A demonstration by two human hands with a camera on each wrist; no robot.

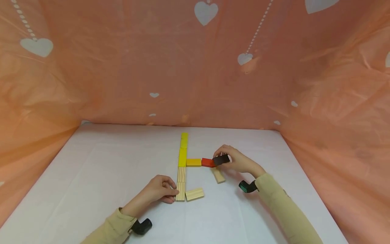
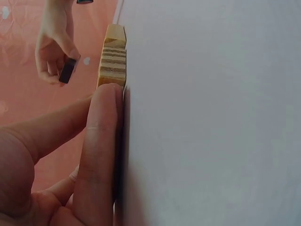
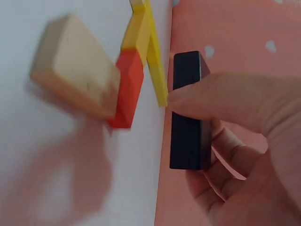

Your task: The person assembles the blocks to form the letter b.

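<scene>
Held between the thumb and fingers of my right hand (image 1: 239, 161) is a black block (image 1: 221, 159), raised above the table just right of a red block (image 1: 207, 162). The red block adjoins an orange-yellow block (image 1: 193, 162), which branches off a straight column. Two yellow blocks (image 1: 182, 157) form the column's far part, two plain wooden blocks (image 1: 181, 174) its near part. My left hand (image 1: 161, 189) touches the left side of the nearest wooden block (image 1: 181, 192) with its fingertips. In the right wrist view the black block (image 3: 186, 141) hangs clear of the others.
One loose wooden block (image 1: 195, 194) lies slanted to the right of the column's near end. Another wooden block (image 1: 218, 176) lies at an angle by the red block, below my right hand. A white cloth covers the table (image 1: 106, 169); orange sheeting (image 1: 170, 67) with hearts hangs around it.
</scene>
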